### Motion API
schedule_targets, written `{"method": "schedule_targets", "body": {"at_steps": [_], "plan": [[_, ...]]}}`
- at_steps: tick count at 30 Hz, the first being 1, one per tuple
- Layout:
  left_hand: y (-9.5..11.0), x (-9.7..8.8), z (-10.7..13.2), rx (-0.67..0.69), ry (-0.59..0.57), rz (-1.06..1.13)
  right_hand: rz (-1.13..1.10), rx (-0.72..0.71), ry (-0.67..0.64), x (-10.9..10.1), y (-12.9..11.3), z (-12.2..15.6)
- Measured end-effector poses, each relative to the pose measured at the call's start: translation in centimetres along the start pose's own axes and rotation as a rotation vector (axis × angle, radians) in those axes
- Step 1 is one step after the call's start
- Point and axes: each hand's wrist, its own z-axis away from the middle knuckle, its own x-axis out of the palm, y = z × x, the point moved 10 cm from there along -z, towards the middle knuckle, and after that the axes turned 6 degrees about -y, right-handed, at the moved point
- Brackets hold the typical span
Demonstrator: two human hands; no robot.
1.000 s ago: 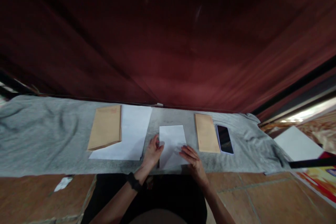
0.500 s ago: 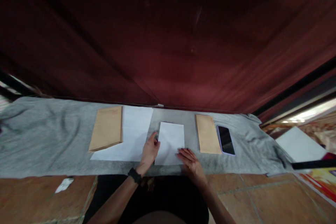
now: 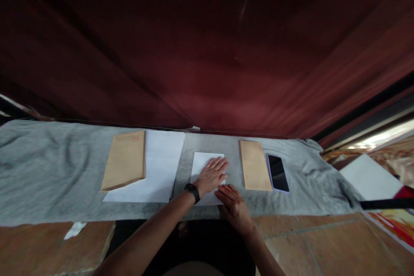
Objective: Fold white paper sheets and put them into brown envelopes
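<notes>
A small white sheet of paper (image 3: 198, 164), seemingly folded, lies on the grey cloth in front of me. My left hand (image 3: 211, 175), with a black band on its wrist, rests flat across the middle of it, fingers spread. Beside it, at the sheet's lower right edge, my right hand (image 3: 234, 205) lies with its fingers stretched out, fingertips touching the paper. Neither hand grips anything. Part of the sheet is hidden beneath both hands.
Left of the sheet, a stack of brown envelopes (image 3: 124, 159) overlaps larger white paper (image 3: 163, 164). To the right lie another brown envelope (image 3: 255, 166) and a phone (image 3: 278, 173). A dark red panel (image 3: 207, 51) rises behind the grey cloth (image 3: 64, 172).
My left hand has moved right, from the sheet's left edge onto its middle, and its fingers have spread flat. My right hand stays near the lower right edge.
</notes>
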Motion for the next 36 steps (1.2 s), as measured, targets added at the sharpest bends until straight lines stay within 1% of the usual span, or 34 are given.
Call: {"method": "schedule_targets", "body": {"at_steps": [2,5,7,9,10,12,15,18,20,21,24,27,30,34,36], "plan": [[-1.7,-0.1,-0.7,-0.036,0.017,-0.021,0.000,-0.003,-0.002,0.1,0.0,0.0],[-4.1,-1.0,-1.4,-0.104,0.045,-0.034,0.003,-0.001,-0.006,0.0,0.1,0.1],[-5.2,-1.6,-1.4,-0.130,0.059,-0.035,0.004,-0.002,-0.007,0.0,0.0,0.1],[-5.6,-2.0,-0.8,-0.149,0.060,-0.037,0.002,-0.005,-0.006,-0.1,0.0,0.1],[-5.6,-2.1,-0.2,-0.155,0.058,-0.038,0.000,-0.009,-0.005,-0.2,0.0,0.2],[-4.8,-2.3,1.8,-0.141,0.048,-0.031,-0.006,-0.016,0.002,-0.2,-0.1,0.2],[-1.9,-2.5,6.2,-0.039,0.017,0.018,-0.015,-0.022,0.024,-0.3,0.0,0.4],[0.7,-2.8,11.0,0.044,-0.060,0.071,-0.019,-0.027,0.025,-0.1,0.1,0.5],[1.3,-3.0,13.5,0.061,-0.096,0.107,-0.030,-0.032,0.014,0.0,0.1,0.5],[1.2,-3.2,14.3,0.050,-0.094,0.124,-0.036,-0.032,0.008,0.0,0.2,0.5],[-0.6,-3.9,15.5,-0.041,-0.016,0.177,-0.062,-0.027,-0.006,0.0,0.2,0.5],[-2.2,-4.3,15.7,-0.092,0.070,0.232,-0.099,-0.021,-0.013,-0.2,0.2,0.6],[-2.4,-4.5,15.8,-0.096,0.117,0.261,-0.131,-0.015,-0.002,-0.4,0.1,0.8],[-2.4,-4.9,16.3,-0.129,0.167,0.288,-0.175,0.015,0.048,-1.0,0.3,1.1],[-2.7,-5.1,16.3,-0.145,0.181,0.315,-0.194,0.031,0.047,-1.2,0.4,1.0]]}}
